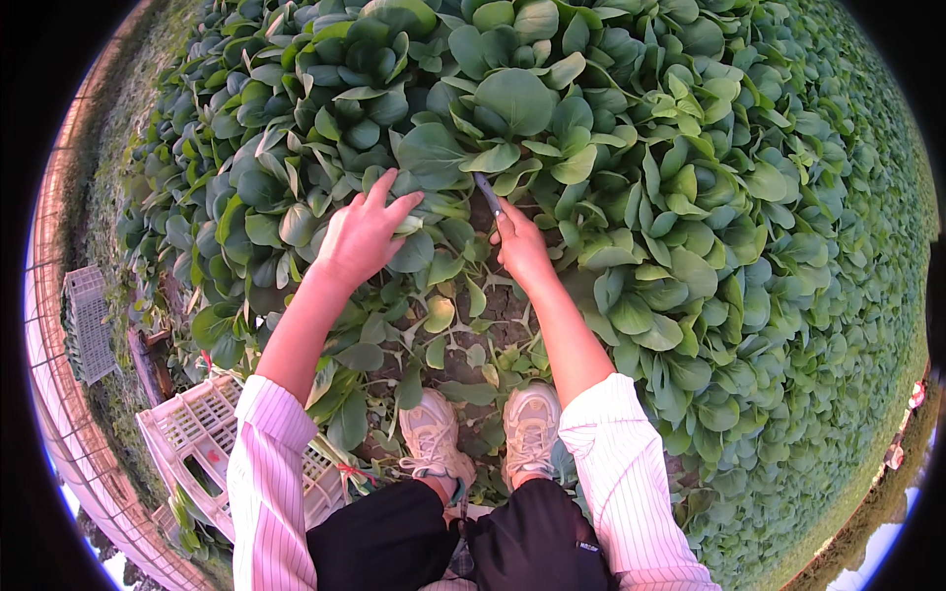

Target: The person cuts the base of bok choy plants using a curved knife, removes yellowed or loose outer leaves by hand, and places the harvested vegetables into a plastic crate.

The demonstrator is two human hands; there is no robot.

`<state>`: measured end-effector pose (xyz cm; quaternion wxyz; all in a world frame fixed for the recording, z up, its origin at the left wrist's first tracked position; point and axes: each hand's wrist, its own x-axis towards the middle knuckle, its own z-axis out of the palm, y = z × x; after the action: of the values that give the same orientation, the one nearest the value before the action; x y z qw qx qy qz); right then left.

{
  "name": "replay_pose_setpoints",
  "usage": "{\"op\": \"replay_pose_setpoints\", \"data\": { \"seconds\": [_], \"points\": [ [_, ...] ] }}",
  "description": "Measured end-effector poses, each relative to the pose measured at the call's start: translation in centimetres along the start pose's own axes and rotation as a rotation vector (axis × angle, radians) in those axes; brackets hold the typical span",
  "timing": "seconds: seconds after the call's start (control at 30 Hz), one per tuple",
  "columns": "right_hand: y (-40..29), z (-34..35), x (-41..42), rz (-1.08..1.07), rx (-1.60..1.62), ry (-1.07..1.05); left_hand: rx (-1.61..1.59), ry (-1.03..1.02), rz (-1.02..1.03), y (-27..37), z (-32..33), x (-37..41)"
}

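My left hand [367, 235] lies over leafy greens, its fingers spread among the leaves. A pale stalk end [411, 224] shows beside it, under the thumb side; whether the hand grips that plant is hidden. In my right hand [521, 245] is a knife [488, 193] with a dark, narrow blade. The blade points up and away, and its tip passes under the leaves of a large bok choy plant [510, 103]. That plant stands in the soil just ahead of both hands.
Dense bok choy [695, 258] grows ahead and to the right. Pale cut stubs and loose leaves lie on bare soil [510, 318] before my shoes [436, 436]. A plastic crate [199, 421] with tied greens stands at the left; another crate [92, 325] is farther off.
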<state>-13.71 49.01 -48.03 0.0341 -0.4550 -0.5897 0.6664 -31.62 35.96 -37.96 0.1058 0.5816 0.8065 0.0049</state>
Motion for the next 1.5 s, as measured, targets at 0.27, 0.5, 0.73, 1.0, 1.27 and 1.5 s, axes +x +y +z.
{"op": "replay_pose_setpoints", "data": {
  "seconds": [0.27, 0.5, 0.73, 1.0, 1.27, 1.5],
  "points": [
    [3.3, -0.6, -3.4, -0.004, 0.023, -0.038, -0.145, 0.091, 0.01, -1.0, 1.2, -1.4],
    [4.0, -0.4, -3.4, -0.016, 0.071, -0.015, -0.161, 0.124, 0.018, -0.9, 1.7, -1.1],
    [3.5, 0.6, -4.0, 0.107, 0.164, -0.056, -0.162, 0.152, 0.022, -0.6, 1.5, -1.3],
    [6.6, 1.2, -8.2, 0.055, 0.006, -0.017, -0.378, 0.224, -0.158, -0.9, 4.2, -5.8],
    [4.2, 1.7, -6.8, -0.17, -0.146, 0.006, -0.458, 0.248, -0.191, -0.9, 4.1, -6.2],
    [2.7, 3.6, -6.2, -0.364, -0.696, 0.1, -0.475, 0.235, -0.208, -1.2, 3.8, -6.5]
  ]
}}
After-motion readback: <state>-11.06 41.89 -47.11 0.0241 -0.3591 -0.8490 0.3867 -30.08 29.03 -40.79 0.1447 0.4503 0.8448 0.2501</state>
